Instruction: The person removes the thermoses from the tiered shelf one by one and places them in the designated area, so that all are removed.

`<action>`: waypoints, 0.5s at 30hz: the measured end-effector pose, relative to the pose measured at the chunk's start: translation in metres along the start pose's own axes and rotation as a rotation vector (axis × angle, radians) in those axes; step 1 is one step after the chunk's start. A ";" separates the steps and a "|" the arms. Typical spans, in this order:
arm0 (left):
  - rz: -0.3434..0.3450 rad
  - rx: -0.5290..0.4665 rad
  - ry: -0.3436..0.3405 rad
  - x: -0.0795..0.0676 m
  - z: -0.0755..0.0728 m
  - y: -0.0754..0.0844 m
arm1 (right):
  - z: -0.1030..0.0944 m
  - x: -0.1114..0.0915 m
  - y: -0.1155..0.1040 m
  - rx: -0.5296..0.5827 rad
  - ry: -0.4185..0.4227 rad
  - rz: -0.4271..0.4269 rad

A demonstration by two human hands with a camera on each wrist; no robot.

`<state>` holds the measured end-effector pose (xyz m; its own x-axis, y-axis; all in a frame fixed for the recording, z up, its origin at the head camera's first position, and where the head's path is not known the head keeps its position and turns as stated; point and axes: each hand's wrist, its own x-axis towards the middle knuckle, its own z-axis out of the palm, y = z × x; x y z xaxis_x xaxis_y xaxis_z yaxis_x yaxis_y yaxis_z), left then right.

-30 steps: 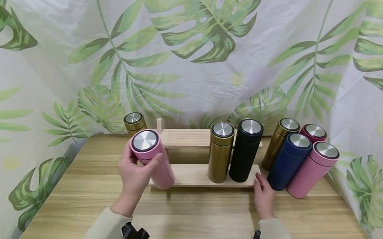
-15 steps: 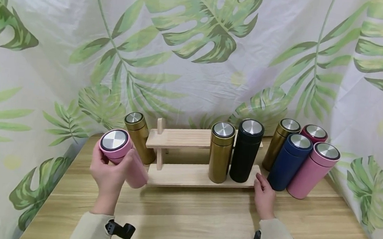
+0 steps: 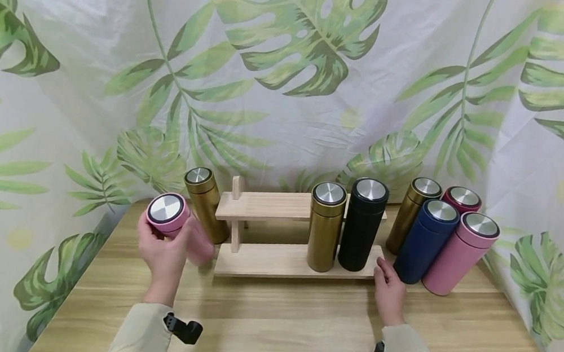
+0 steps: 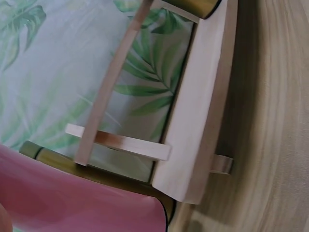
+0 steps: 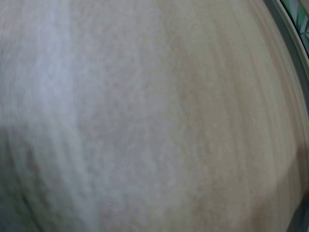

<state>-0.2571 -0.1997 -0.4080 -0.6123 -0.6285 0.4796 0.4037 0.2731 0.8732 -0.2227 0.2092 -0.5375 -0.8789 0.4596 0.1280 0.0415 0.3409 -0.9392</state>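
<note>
A pink thermos bottle (image 3: 198, 241) with a silver lid is gripped by my left hand (image 3: 164, 252) near its top, left of the small two-tier wooden shelf (image 3: 258, 260). In the left wrist view the same pink thermos (image 4: 91, 198) fills the lower left, its base beside the shelf's end. Behind it a gold thermos (image 3: 210, 206) stands on the table. On the lower board stand another gold thermos (image 3: 324, 237) and a black thermos (image 3: 359, 234). My right hand (image 3: 390, 291) holds the right end of that board between thumb and fingers; the right wrist view shows none of this grip.
Right of the shelf several thermoses are grouped: a blue one (image 3: 423, 243), a pink one (image 3: 457, 258), a gold one (image 3: 405, 222) and a red one (image 3: 462, 198), partly hidden. A leaf-print cloth (image 3: 287, 125) hangs behind the wood-grain table (image 3: 287, 329).
My left hand has carried the pink thermos leftward, from in front of the shelf's left end to beside it, uncovering that end and the gold thermos behind. My right hand has stayed put.
</note>
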 end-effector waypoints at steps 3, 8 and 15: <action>-0.034 0.007 -0.001 -0.001 0.002 -0.005 | 0.001 0.000 0.001 0.006 0.016 -0.013; -0.057 0.026 -0.007 -0.001 0.005 -0.009 | 0.001 -0.001 0.000 0.002 0.023 -0.035; -0.081 0.068 -0.032 -0.001 0.010 -0.020 | 0.001 -0.002 -0.002 0.010 0.010 -0.011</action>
<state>-0.2717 -0.1972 -0.4249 -0.6629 -0.6275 0.4085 0.3051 0.2720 0.9127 -0.2217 0.2069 -0.5358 -0.8743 0.4641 0.1418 0.0267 0.3377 -0.9409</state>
